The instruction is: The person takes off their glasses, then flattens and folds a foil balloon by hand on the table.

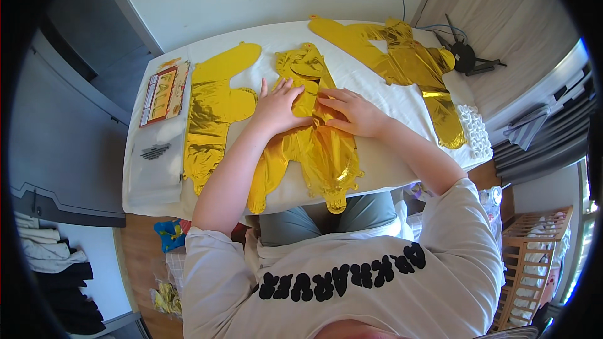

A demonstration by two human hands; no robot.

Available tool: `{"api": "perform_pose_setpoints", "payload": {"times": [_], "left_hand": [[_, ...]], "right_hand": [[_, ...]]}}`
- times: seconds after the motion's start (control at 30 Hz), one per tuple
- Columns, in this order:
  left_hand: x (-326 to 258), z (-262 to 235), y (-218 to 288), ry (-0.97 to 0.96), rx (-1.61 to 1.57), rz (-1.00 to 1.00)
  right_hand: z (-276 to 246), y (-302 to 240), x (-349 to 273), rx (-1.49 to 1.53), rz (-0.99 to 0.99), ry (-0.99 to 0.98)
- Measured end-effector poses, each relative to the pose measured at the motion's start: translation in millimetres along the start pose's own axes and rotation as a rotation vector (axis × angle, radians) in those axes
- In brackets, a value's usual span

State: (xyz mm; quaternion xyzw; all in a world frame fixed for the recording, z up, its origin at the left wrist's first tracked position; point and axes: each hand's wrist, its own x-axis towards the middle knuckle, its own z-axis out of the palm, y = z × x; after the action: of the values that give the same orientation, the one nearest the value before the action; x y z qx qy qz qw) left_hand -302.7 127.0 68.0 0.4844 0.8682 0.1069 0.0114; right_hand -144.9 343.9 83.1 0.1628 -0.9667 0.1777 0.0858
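Observation:
A flat, crumpled gold foil balloon (326,157) lies on the white-covered table in front of me, its lower ends reaching the near edge. My left hand (278,108) rests on its left side with the fingers spread and the thumb pointing across the foil. Pressed against the right side is my right hand (353,112), fingers stretched out toward the middle. The two hands are a short gap apart, with creased foil between them. Left of my left hand lies a second flat gold foil balloon (210,103). A third gold foil balloon (411,56) spreads over the far right.
On the table's left end are a printed card packet (160,95) and a clear plastic sheet (154,166). At the right stand a black router (463,56) with cables and a cluster of small white rings (474,132). A wooden crib (531,257) is on the floor to the right.

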Motion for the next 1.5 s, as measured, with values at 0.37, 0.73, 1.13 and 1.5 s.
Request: {"api": "perform_pose_setpoints", "payload": {"times": [0.37, 0.73, 1.13, 1.5], "left_hand": [[0.0, 0.9, 0.6, -0.002, 0.002, -0.002], [-0.8, 2.9, -0.8, 0.014, 0.010, 0.013], [2.5, 4.9, -2.6, 0.026, 0.035, 0.012], [0.6, 3.8, 0.5, -0.002, 0.042, -0.011]], "right_hand": [[2.1, 0.2, 6.5, 0.034, 0.029, 0.046], [10.7, 12.1, 26.5, 0.053, -0.033, 0.035], [19.3, 9.6, 28.0, 0.039, -0.017, 0.013], [32.8, 5.7, 25.9, -0.037, 0.033, 0.002]]}}
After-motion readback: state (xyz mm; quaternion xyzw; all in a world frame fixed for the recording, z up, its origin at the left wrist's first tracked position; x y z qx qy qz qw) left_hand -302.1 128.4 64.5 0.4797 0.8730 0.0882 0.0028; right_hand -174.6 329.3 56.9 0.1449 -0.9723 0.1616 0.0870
